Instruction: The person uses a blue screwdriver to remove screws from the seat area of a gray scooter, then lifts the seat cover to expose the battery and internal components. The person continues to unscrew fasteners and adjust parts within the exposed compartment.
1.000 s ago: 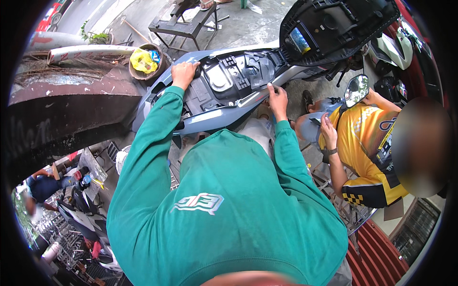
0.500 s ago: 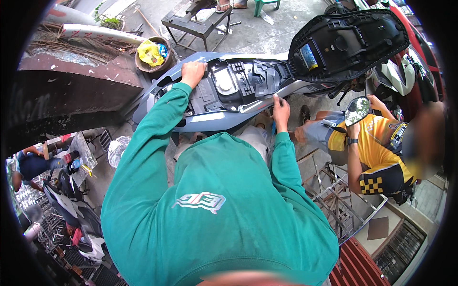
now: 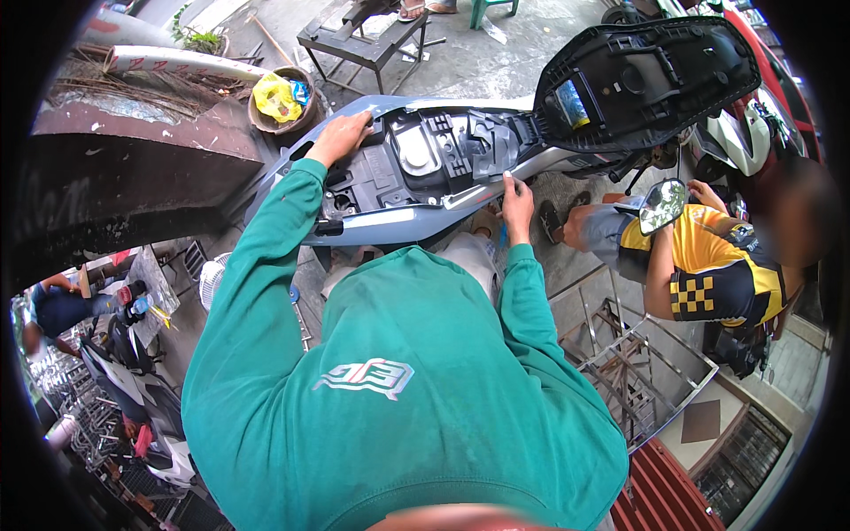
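At centre, the right hand (image 3: pixel 516 208), fingers partly curled, has its thumb at the near edge of a grey-blue plastic-bodied motorcycle (image 3: pixel 381 228); whether it grips cannot be told. The uncovered black plastic bay (image 3: pixel 379 170) contains a pale rounded cap (image 3: pixel 417 152). Beyond, left of centre, the left hand (image 3: pixel 343 137) lies palm-down, loosely bent, on the far edge, its hold unclear. Upper left, a round brown bin (image 3: pixel 282 128) holds a yellow plastic bag (image 3: pixel 276 98) and a blue packet (image 3: pixel 300 92).

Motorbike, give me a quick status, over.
Left hand on far side panel. Right hand at near side panel. Motorbike open, seat raised, clear of both hands.
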`<state>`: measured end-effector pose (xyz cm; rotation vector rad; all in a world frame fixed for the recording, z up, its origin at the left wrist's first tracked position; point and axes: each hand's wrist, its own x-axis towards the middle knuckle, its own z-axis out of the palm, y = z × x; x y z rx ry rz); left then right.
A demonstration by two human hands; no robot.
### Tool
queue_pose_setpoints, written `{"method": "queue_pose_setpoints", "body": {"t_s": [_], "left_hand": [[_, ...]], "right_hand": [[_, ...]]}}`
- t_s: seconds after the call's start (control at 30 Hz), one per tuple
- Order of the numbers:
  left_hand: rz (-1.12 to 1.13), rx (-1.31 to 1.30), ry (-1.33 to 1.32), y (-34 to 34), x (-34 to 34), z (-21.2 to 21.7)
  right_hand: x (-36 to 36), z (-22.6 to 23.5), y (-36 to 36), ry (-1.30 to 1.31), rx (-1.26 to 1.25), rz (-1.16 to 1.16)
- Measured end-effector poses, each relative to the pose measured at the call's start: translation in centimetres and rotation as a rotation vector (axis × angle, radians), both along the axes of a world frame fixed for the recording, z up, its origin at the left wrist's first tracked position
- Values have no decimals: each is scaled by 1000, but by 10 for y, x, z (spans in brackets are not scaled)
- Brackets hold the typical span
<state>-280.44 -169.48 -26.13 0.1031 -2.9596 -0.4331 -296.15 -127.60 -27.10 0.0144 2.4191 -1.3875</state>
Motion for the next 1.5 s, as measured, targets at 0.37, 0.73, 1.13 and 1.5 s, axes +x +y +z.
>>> {"method": "queue_pose_setpoints", "body": {"t_s": [0.37,0.73,1.13,1.5], "left_hand": [[164,-223,-74,13,-18,7],[23,-292,-96,5,-15,8],[133,-315,-91,21,-15,-2],[364,1985,384,25,65,103]], "right_hand": [[-1,0,-5,5,2,4],[-4,0,1,-13,-41,-66],[-5,-2,-1,56,-52,-63],[16,59,-83,46,161,662]]}}
